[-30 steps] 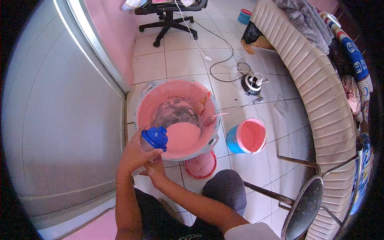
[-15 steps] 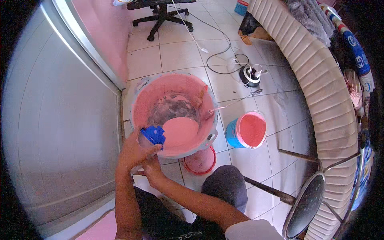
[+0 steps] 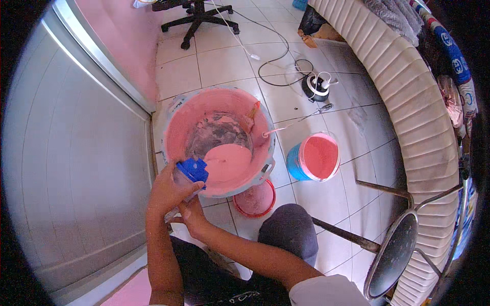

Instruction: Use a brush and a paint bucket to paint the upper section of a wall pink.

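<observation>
A clear plastic container with a blue top (image 3: 192,169) is gripped in both my hands at the near left edge of the tub. My left hand (image 3: 167,189) wraps around it just below the blue part. Lower down, my right hand (image 3: 193,217) closes on its body, which my fingers mostly hide. The blue end leans over the rim of a big round tub (image 3: 176,117), coated pink inside. A pool of pink liquid paint (image 3: 227,166) lies at the tub's near side, with a dark, patchy bottom behind it. A stick-like tool (image 3: 297,122) rests across the right rim.
Right of the tub stands a blue bucket (image 3: 293,162) with pink paint inside. A red-rimmed lid (image 3: 255,200) lies before the tub. Further off are a power-socket unit (image 3: 315,89) with cables and a swivel-chair base (image 3: 196,23). A metal-framed stool (image 3: 393,250) and padded sofa (image 3: 408,102) flank the right.
The view has shifted slightly, so the tub and bucket sit a little higher and further left. Both hands keep hold of the container, its blue end still over the rim.
</observation>
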A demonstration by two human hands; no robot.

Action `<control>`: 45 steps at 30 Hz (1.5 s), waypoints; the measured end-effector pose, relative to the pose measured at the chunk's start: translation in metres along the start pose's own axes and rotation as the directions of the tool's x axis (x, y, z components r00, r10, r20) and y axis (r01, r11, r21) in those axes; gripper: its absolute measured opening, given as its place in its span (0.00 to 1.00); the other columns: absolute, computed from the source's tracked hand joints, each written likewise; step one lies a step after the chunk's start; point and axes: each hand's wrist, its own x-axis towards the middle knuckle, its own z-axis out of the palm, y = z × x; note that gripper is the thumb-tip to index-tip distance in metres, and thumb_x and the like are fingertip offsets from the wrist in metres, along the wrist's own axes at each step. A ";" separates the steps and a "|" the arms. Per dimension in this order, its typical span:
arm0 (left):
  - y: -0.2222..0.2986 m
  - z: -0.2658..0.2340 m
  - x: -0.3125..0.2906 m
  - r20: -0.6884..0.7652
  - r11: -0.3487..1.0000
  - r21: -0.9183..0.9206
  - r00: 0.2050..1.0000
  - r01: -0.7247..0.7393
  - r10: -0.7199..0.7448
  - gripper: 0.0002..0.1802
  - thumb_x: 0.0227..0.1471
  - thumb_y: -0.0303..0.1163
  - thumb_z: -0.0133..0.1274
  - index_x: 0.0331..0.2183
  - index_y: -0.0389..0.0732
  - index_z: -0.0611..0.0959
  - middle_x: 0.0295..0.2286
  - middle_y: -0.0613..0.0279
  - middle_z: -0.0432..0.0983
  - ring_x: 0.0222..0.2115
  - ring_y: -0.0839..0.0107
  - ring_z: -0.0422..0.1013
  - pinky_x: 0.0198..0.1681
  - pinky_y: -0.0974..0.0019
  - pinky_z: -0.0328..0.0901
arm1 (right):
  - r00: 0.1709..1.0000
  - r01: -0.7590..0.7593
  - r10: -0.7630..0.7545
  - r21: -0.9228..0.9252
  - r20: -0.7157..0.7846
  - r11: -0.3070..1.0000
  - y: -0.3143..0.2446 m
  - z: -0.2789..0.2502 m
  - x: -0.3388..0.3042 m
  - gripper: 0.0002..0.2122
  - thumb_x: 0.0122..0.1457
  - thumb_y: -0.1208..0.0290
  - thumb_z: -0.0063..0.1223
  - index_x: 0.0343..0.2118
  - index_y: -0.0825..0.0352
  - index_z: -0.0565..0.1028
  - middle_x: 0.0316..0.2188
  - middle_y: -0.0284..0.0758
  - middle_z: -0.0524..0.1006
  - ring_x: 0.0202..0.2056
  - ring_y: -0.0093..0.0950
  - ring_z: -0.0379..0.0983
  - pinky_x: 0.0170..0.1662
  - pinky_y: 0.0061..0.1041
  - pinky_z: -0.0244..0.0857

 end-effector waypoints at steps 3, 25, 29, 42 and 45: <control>0.000 -0.002 -0.002 0.006 1.000 0.002 1.000 0.012 -0.012 0.45 0.28 0.46 0.69 0.49 0.38 0.71 0.43 0.45 0.73 0.44 0.52 0.71 0.47 0.56 0.65 | 1.000 -0.004 0.004 0.014 0.010 1.000 -0.003 0.004 -0.004 0.35 0.54 0.59 0.57 0.59 0.56 0.48 0.56 0.34 0.61 0.49 0.35 0.67 0.27 0.31 0.76; -0.019 -0.014 -0.003 0.026 0.987 -0.158 1.000 -0.007 0.012 0.52 0.26 0.44 0.71 0.53 0.36 0.66 0.45 0.47 0.70 0.48 0.59 0.67 0.51 0.61 0.62 | 0.985 0.102 -0.161 -0.559 -0.057 0.823 0.003 -0.010 0.011 0.39 0.49 0.56 0.63 0.58 0.62 0.52 0.50 0.38 0.68 0.50 0.38 0.68 0.43 0.36 0.71; -0.024 -0.042 -0.016 0.069 0.943 -0.326 0.996 0.069 -0.049 0.58 0.21 0.42 0.74 0.54 0.36 0.62 0.47 0.49 0.68 0.49 0.59 0.66 0.53 0.62 0.61 | 0.915 0.316 -0.397 -0.730 0.067 0.606 -0.023 0.000 0.004 0.41 0.42 0.60 0.68 0.57 0.65 0.55 0.45 0.45 0.72 0.49 0.41 0.69 0.48 0.38 0.65; -0.062 -0.053 -0.039 -0.163 0.965 -0.183 0.963 0.185 -0.216 0.74 0.16 0.29 0.72 0.62 0.44 0.42 0.49 0.42 0.63 0.51 0.52 0.63 0.55 0.56 0.60 | 0.956 0.278 0.180 -0.906 0.230 -0.320 -0.093 -0.017 0.058 0.21 0.42 0.62 0.64 0.36 0.71 0.76 0.34 0.49 0.76 0.40 0.46 0.73 0.43 0.40 0.66; -0.092 -0.036 -0.038 -0.264 0.975 -0.132 0.942 0.178 -0.208 0.74 0.17 0.28 0.71 0.62 0.46 0.41 0.50 0.42 0.63 0.50 0.52 0.64 0.55 0.55 0.60 | 0.882 0.166 -0.317 -0.859 0.350 -0.485 -0.176 -0.032 0.086 0.09 0.46 0.69 0.52 0.26 0.69 0.77 0.30 0.47 0.77 0.36 0.44 0.74 0.40 0.42 0.67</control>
